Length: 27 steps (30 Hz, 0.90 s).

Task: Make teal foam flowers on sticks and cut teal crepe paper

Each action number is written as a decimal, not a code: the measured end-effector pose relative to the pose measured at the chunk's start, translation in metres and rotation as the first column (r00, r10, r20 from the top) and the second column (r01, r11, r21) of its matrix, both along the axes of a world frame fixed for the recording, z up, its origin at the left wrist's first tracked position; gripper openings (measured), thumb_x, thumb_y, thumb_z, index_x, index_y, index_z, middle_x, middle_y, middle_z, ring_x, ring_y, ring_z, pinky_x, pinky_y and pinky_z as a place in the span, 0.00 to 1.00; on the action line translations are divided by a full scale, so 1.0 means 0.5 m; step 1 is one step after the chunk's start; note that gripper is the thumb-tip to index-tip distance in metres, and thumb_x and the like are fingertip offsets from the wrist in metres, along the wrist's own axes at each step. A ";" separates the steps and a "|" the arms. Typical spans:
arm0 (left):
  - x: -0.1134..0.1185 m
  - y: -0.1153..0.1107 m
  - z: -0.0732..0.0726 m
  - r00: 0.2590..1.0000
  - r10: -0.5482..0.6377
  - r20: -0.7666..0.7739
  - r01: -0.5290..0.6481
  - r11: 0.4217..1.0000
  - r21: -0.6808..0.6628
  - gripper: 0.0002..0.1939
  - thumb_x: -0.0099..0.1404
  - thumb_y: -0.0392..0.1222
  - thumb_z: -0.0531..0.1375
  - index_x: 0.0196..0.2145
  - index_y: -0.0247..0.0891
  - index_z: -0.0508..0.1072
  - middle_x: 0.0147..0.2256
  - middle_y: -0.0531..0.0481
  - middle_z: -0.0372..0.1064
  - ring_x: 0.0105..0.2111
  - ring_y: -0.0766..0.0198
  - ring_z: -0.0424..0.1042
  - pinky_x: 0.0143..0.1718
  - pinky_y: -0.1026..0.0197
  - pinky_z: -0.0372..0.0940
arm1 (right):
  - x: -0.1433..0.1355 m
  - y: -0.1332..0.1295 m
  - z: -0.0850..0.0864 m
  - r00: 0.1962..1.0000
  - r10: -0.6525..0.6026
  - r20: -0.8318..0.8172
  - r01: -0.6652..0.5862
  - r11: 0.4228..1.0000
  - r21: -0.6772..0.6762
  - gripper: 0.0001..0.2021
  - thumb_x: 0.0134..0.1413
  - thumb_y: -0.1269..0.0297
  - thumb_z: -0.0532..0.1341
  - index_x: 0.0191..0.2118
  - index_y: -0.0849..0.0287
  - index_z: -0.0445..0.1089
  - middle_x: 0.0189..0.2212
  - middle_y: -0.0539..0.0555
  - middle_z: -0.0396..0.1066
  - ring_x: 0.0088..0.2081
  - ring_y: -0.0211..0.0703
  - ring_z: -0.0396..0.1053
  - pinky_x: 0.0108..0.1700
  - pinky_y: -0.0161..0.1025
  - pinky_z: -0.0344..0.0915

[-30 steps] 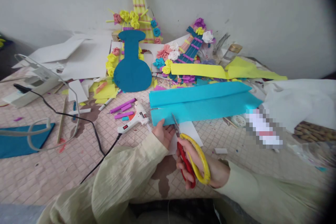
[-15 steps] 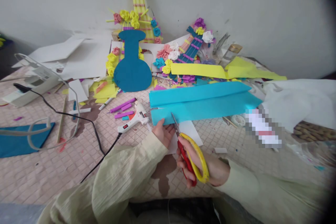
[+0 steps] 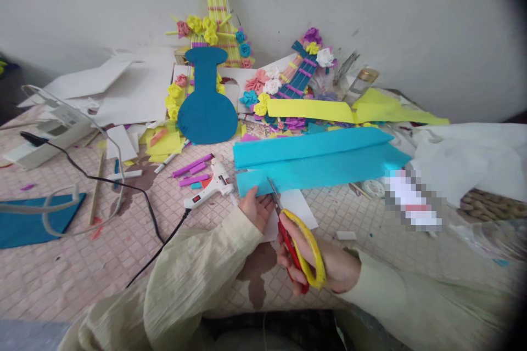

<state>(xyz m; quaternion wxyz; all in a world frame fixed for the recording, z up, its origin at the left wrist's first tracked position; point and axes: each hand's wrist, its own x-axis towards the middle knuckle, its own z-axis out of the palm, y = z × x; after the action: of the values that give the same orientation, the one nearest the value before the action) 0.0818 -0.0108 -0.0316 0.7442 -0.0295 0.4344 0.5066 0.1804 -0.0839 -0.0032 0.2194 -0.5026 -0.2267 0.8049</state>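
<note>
**Scissors at near edge of blue paper; cut barely begun**

The right hand point(image 3: 325, 266) has its grip clenched through the red and yellow handles of the scissors point(image 3: 294, 236). The blades point up and to the left, away from the person, and their tips meet the near edge of the blue paper point(image 3: 321, 167). The left hand point(image 3: 257, 208) lies at the paper's left end, fingers pressing down on its near corner; its grip is a flat hold on the paper, not a fist.

Position: the paper lies on the desk point(image 3: 82, 263) at centre, just beyond both hands, partly over a white sheet point(image 3: 300, 205). It is folded into two long bands. Its long axis runs left to right, rising slightly to the right.

Progress, as judged: the blades sit only at the edge, close to the left end. No severed strip is visible beside them. The cut appears to be at its start, with nearly the full width of the paper uncut.

Nearby: a glue gun point(image 3: 209, 184) lies just left of the paper, its black cord trailing toward the person. A yellow strip point(image 3: 310, 109) lies beyond the paper.
</note>
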 end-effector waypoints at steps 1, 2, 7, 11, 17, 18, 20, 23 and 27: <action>0.000 0.000 -0.001 1.000 -0.001 0.000 0.001 1.000 -0.001 0.06 0.60 0.34 0.49 0.33 0.33 0.65 0.26 0.45 0.68 0.26 0.62 0.70 0.34 0.60 0.65 | 0.001 0.000 0.000 1.000 -0.010 -0.012 0.010 1.000 0.000 0.23 0.50 0.39 0.44 0.31 0.57 0.55 0.16 0.43 0.59 0.11 0.27 0.54 0.16 0.32 0.64; 0.000 0.000 -0.002 1.000 -0.002 0.000 0.002 1.000 -0.001 0.06 0.60 0.34 0.49 0.32 0.33 0.65 0.26 0.44 0.68 0.26 0.62 0.70 0.34 0.60 0.65 | 0.002 0.001 -0.001 1.000 -0.019 -0.024 0.019 1.000 -0.003 0.23 0.50 0.40 0.44 0.32 0.57 0.56 0.16 0.44 0.60 0.11 0.27 0.54 0.15 0.32 0.64; -0.001 -0.001 -0.007 1.000 -0.010 0.009 0.010 1.000 -0.004 0.06 0.59 0.35 0.50 0.32 0.33 0.66 0.27 0.43 0.68 0.26 0.62 0.70 0.35 0.60 0.64 | 0.005 0.007 -0.003 1.000 -0.014 -0.018 0.014 1.000 -0.027 0.22 0.51 0.42 0.45 0.37 0.57 0.58 0.19 0.44 0.62 0.10 0.27 0.53 0.14 0.32 0.63; -0.001 -0.002 -0.005 1.000 0.002 0.012 -0.002 1.000 -0.004 0.06 0.59 0.35 0.50 0.30 0.34 0.65 0.26 0.45 0.67 0.26 0.63 0.69 0.35 0.61 0.63 | -0.001 0.014 0.008 1.000 -0.011 0.019 0.011 1.000 -0.015 0.22 0.51 0.43 0.46 0.39 0.57 0.58 0.19 0.44 0.61 0.10 0.27 0.53 0.14 0.31 0.62; -0.001 -0.004 0.002 1.000 0.010 0.016 -0.010 1.000 -0.003 0.07 0.60 0.34 0.48 0.28 0.35 0.64 0.25 0.46 0.66 0.25 0.63 0.69 0.33 0.62 0.64 | -0.005 0.021 0.018 0.998 0.017 0.054 -0.017 1.000 0.003 0.22 0.51 0.44 0.47 0.40 0.57 0.58 0.18 0.43 0.61 0.10 0.26 0.53 0.14 0.30 0.62; -0.001 -0.004 0.003 1.000 0.013 0.015 -0.013 1.000 -0.005 0.07 0.60 0.34 0.48 0.28 0.35 0.64 0.25 0.46 0.66 0.25 0.64 0.68 0.33 0.62 0.64 | -0.005 0.021 0.018 0.998 0.020 0.053 -0.020 1.000 0.005 0.22 0.51 0.44 0.47 0.40 0.57 0.58 0.18 0.43 0.61 0.10 0.26 0.52 0.14 0.30 0.62; -0.001 -0.005 0.003 1.000 0.016 0.015 -0.016 1.000 -0.011 0.06 0.60 0.34 0.49 0.27 0.35 0.64 0.24 0.47 0.66 0.24 0.64 0.68 0.32 0.63 0.64 | -0.005 0.022 0.019 0.998 0.024 0.052 -0.024 1.000 0.001 0.22 0.51 0.43 0.47 0.41 0.57 0.58 0.18 0.43 0.61 0.10 0.26 0.53 0.14 0.31 0.62; -0.002 -0.004 0.003 1.000 0.017 0.017 -0.017 1.000 -0.016 0.06 0.59 0.34 0.50 0.28 0.35 0.65 0.25 0.46 0.66 0.25 0.64 0.68 0.32 0.62 0.64 | -0.006 0.023 0.023 0.998 0.026 0.052 -0.026 1.000 -0.001 0.22 0.50 0.43 0.47 0.42 0.57 0.57 0.19 0.43 0.62 0.09 0.26 0.53 0.14 0.30 0.62; -0.002 -0.002 0.002 1.000 0.022 0.014 -0.022 1.000 -0.021 0.06 0.59 0.34 0.49 0.28 0.34 0.65 0.25 0.46 0.66 0.25 0.63 0.69 0.34 0.61 0.65 | -0.009 0.025 0.031 0.997 0.027 0.078 -0.026 1.000 -0.010 0.22 0.51 0.43 0.46 0.42 0.57 0.57 0.18 0.43 0.61 0.09 0.26 0.53 0.13 0.30 0.62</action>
<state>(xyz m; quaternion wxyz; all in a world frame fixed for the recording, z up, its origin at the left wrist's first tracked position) 0.0809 -0.0117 -0.0306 0.7414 -0.0455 0.4338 0.5100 0.1760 -0.0714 0.0124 0.1974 -0.5317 -0.2381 0.7884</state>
